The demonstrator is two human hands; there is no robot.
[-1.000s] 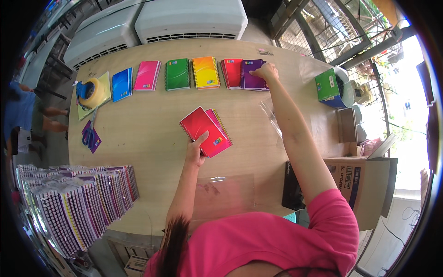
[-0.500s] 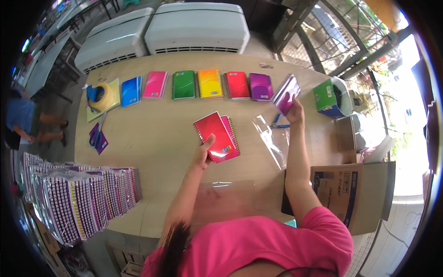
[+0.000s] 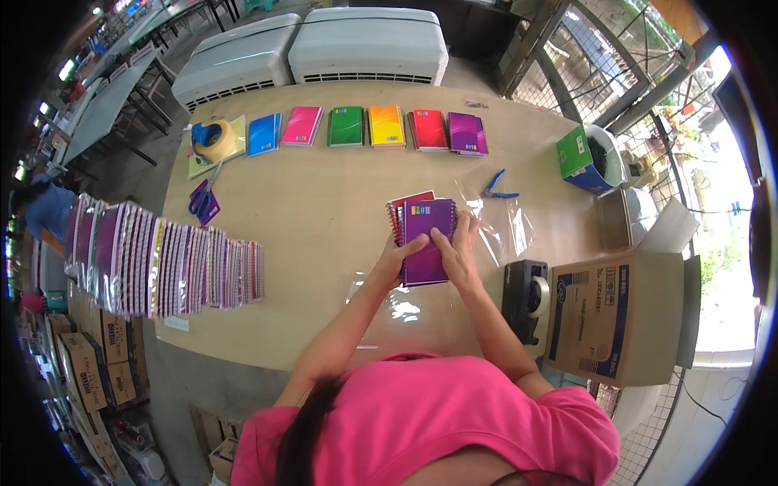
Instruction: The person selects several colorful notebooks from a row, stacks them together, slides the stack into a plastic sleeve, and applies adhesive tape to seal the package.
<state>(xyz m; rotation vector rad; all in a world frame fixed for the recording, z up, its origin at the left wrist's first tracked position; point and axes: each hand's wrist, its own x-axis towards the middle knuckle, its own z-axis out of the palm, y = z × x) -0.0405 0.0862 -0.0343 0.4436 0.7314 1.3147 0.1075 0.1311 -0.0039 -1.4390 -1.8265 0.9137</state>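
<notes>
I observe the left hand [image 3: 397, 261] and right hand [image 3: 461, 253] together, clamped on a purple notebook [image 3: 429, 225] with a red notebook [image 3: 415, 197] beneath, over the bench [image 3: 308, 243]. I judge this stacking; the next move calls for squaring edges.

**A Packing Workshop Is Revealed**

And here a workshop is seen, by every sign one where stationery is packed! A broad pale table [image 3: 308, 182] is lined with a row of notebooks [image 3: 386, 126] set out by colour, and at its left a long bank of film-wrapped notebooks [image 3: 162, 263] is stacked. Tools are laid out too: scissors [image 3: 199, 206], a blue-handled hand tool [image 3: 506, 194], a black tape dispenser [image 3: 517, 304]. Clear film [image 3: 413, 324] is spread, a big carton [image 3: 596, 316] is stood at the right, more cartons [image 3: 85, 377] are piled lower left. Beyond, long tables [image 3: 105, 121] are ranged with chairs, another person [image 3: 50, 217] is glimpsed, and daylight is admitted through wire mesh [image 3: 555, 81].
</notes>
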